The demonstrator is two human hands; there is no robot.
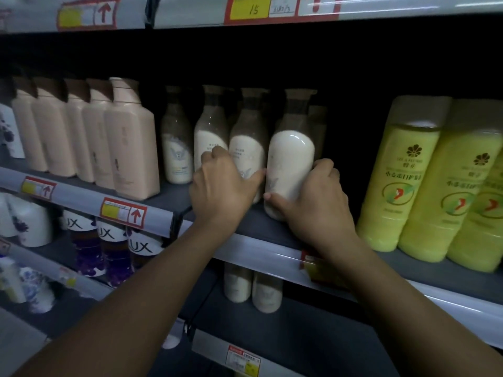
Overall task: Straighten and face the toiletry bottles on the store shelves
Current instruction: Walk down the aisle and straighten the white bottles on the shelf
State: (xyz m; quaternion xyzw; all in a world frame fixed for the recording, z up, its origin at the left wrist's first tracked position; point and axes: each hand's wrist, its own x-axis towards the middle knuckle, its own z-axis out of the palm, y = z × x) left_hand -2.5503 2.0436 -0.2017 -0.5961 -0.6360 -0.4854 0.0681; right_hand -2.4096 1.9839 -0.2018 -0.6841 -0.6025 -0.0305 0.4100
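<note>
Several cream bottles with clear necks and brown caps stand in a row on the middle shelf [272, 229]. My right hand [313, 205] grips the rightmost cream bottle [291, 164] low on its body, thumb in front and fingers round its right side. My left hand [220, 186] is curled round the two cream bottles [245, 156] just left of it, knuckles toward me, hiding their lower halves. A further cream bottle [177, 156] stands untouched at the left of the row.
Pink square bottles [130, 148] line the shelf to the left. Large yellow-green bottles [402, 178] crowd the right. A dark gap separates the cream row from the yellow ones. Lower shelves hold Lux bottles [109, 248] and more cream bottles [253, 289]. Price rails [89, 205] edge each shelf.
</note>
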